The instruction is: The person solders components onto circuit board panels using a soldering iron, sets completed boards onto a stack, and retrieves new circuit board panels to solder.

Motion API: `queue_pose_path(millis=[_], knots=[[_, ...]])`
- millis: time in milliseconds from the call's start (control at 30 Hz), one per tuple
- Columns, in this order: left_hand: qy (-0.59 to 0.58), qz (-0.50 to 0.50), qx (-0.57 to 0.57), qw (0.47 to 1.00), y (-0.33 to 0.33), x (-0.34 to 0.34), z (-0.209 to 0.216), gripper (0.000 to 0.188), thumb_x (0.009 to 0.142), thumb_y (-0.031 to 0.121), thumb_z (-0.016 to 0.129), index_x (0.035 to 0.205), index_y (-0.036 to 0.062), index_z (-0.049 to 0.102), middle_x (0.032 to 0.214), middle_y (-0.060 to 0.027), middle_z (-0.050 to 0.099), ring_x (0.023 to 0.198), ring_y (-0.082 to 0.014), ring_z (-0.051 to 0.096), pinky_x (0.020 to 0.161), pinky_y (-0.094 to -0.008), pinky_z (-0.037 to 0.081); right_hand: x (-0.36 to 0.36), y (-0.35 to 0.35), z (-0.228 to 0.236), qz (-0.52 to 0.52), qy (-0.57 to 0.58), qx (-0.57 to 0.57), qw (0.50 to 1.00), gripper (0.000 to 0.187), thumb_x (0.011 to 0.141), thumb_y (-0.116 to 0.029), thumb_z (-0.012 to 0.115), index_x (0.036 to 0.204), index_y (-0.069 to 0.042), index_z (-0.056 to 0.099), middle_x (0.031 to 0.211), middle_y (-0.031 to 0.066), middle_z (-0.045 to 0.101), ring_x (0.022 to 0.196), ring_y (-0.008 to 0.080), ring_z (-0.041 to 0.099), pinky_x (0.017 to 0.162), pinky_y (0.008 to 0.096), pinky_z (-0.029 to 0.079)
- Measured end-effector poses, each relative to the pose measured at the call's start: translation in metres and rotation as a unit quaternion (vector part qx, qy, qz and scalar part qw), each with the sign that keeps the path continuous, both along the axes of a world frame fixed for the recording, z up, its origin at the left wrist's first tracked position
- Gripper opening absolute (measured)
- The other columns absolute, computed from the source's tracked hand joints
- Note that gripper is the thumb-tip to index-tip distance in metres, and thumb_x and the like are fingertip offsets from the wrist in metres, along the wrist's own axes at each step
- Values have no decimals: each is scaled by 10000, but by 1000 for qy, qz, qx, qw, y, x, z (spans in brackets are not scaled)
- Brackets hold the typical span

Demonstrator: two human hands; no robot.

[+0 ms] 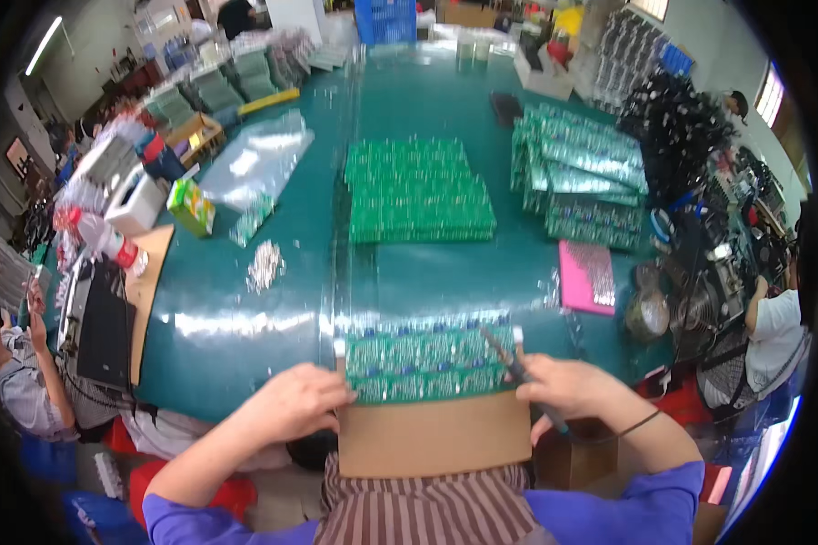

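A green circuit board panel (423, 361) with rows of small parts lies in front of me on a brown cardboard sheet (434, 434). My left hand (302, 400) is closed at the left edge of the cardboard, its fingertips touching the panel's near left corner. Held in my right hand (568, 386) is a soldering iron (509, 359), its thin metal tip slanting up and left over the panel's right part. The rear of its handle sticks out below the hand.
Beyond the panel stand stacked bare green boards (418, 195). To the right are bagged boards (582, 168) and a pink pad (586, 277) holding small pins. A pile of small white parts (265, 266), a drink carton (191, 207) and a bottle (109, 241) are at left. Other people sit at both sides.
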State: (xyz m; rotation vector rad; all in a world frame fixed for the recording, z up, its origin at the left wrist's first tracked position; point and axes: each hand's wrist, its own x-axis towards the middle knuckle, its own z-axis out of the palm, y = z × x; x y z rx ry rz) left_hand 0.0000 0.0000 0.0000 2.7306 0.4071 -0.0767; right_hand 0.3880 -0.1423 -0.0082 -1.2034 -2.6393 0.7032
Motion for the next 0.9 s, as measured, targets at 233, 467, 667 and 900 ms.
queue_pose_path(millis=[233, 467, 667, 900], knots=[[12, 148, -82, 985, -22, 0, 44, 614, 778, 137, 688, 1332, 2, 461, 1252, -169, 548, 1106, -369, 499, 960, -436, 380, -13, -25, 18, -155, -14, 179, 972, 372, 697, -299, 783, 888, -85, 546, 1026, 110, 650, 958, 313, 601, 898, 489, 420], [-138, 309, -59, 939, -30, 11, 6, 308, 820, -76, 536, 1084, 12, 667, 1018, -181, 639, 885, -311, 620, 793, -344, 499, -94, -44, 19, -412, 250, 150, 863, 650, 928, -611, 435, 1110, -25, 648, 812, 99, 639, 718, 241, 583, 681, 346, 458], [-142, 411, -34, 900, -37, 28, -4, 246, 838, -75, 581, 1050, 11, 672, 806, -131, 662, 692, -228, 640, 605, -299, 488, -149, -20, -8, -418, 320, 117, 842, 322, 779, -27, 698, 1076, 59, 606, 822, 129, 667, 658, 197, 649, 611, 290, 524], [-249, 454, 17, 855, -46, 38, -22, 105, 875, -28, 604, 970, 9, 630, 806, -97, 666, 629, -202, 615, 574, -286, 472, -158, 3, -17, -369, 338, 101, 860, 235, 741, 0, 738, 898, 52, 570, 749, 151, 656, 625, 228, 650, 560, 291, 515]])
